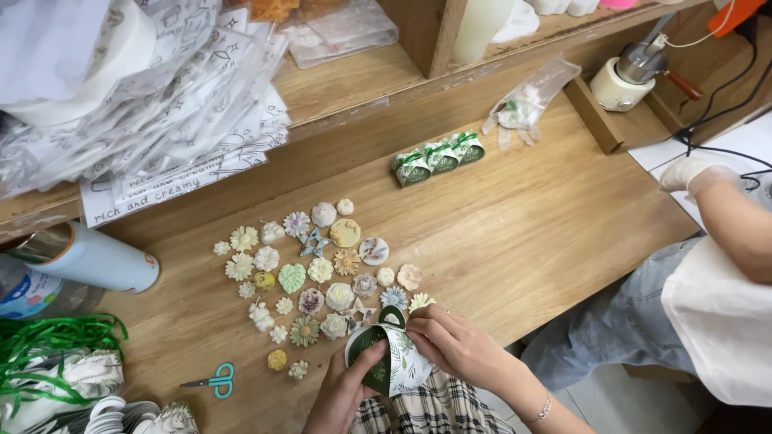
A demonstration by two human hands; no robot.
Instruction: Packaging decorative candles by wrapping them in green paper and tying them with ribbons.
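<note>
Both of my hands hold a small round item wrapped in green and white leaf-patterned paper point(392, 359) at the near edge of the wooden table point(515, 225). My left hand point(342, 391) grips it from below and the left. My right hand point(454, 344) pinches the paper's upper right side. Just beyond the wrapped item lie several small moulded pieces point(322, 269) shaped like flowers, shells and leaves, in white, yellow, green and grey. Three finished wrapped pieces with green ribbon point(438, 157) sit in a row further back.
Teal-handled scissors point(211, 380) lie at the left front. Green ribbon point(56, 337) and a cylinder point(92, 259) are at far left. Stacked printed plastic bags point(153, 104) fill the shelf. A co-worker's gloved hand point(693, 173) is at right, near a small pot point(627, 76).
</note>
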